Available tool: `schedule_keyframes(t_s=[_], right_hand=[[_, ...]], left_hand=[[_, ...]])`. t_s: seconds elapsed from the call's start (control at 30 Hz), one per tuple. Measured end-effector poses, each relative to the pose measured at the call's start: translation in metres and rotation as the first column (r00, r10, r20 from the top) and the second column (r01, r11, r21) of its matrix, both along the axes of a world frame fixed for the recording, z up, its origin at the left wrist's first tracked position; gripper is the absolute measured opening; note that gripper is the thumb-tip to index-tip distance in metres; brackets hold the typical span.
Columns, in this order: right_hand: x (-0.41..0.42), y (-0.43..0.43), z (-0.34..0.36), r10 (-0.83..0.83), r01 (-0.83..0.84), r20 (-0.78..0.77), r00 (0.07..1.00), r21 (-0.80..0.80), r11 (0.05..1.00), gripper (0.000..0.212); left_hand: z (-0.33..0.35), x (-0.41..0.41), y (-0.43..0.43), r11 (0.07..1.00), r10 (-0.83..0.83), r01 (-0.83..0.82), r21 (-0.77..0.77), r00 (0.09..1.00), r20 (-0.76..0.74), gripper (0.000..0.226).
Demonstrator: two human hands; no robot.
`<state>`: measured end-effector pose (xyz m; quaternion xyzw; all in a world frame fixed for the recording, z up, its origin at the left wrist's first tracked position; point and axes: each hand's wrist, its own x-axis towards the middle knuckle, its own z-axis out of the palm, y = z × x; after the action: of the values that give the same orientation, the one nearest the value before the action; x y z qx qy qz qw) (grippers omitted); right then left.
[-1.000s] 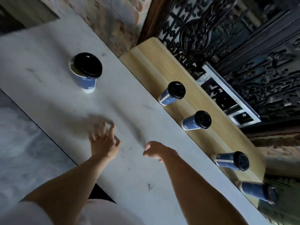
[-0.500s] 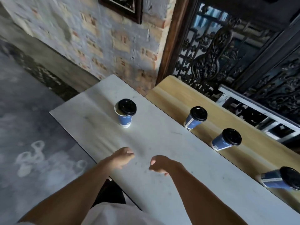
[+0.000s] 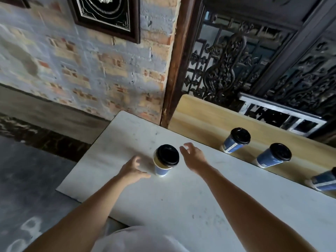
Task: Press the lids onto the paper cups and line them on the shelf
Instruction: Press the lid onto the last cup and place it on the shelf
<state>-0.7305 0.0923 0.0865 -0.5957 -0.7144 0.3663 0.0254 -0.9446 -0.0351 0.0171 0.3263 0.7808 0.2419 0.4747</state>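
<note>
A blue paper cup stands on the white table with a black lid lying askew on its rim. My left hand hovers just left of the cup, fingers spread, thumb near its base. My right hand is just right of the lid, fingers spread and empty. On the wooden shelf behind the table stand lidded blue cups in a row: one, a second, and a third cut off by the right edge.
A brick wall with a dark framed picture rises behind the table. Ornate black ironwork and a white frame stand behind the shelf. Grey floor lies to the left of the table's edge.
Both hands have reached forward from the near table area to either side of the cup and opened their fingers. The camera has tilted up, so the cup sits nearer the centre.
</note>
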Motion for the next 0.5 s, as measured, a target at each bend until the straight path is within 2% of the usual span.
schedule_keyframes(t_s=[0.1,0.17,0.3,0.5], right_hand=[[-0.012,0.002,0.013,-0.054,0.05,-0.124,0.991,-0.037,0.998,0.054],[-0.016,-0.001,0.022,0.031,-0.037,-0.088,0.996,-0.069,0.997,0.063],[-0.025,-0.02,0.022,0.244,-0.244,0.017,0.97,-0.009,0.97,0.072],[-0.028,-0.038,0.014,0.183,-0.187,0.045,0.982,0.1,0.977,0.085]], left_hand=[[0.008,0.001,0.018,0.976,-0.187,0.183,0.117,0.982,0.021,0.123],[0.01,0.004,0.028,0.944,-0.279,0.273,0.186,0.96,0.007,0.13],[0.013,0.008,0.034,0.887,-0.344,0.346,0.307,0.937,-0.062,0.101],[0.022,0.017,0.026,0.862,-0.359,0.364,0.353,0.93,-0.083,0.088]])
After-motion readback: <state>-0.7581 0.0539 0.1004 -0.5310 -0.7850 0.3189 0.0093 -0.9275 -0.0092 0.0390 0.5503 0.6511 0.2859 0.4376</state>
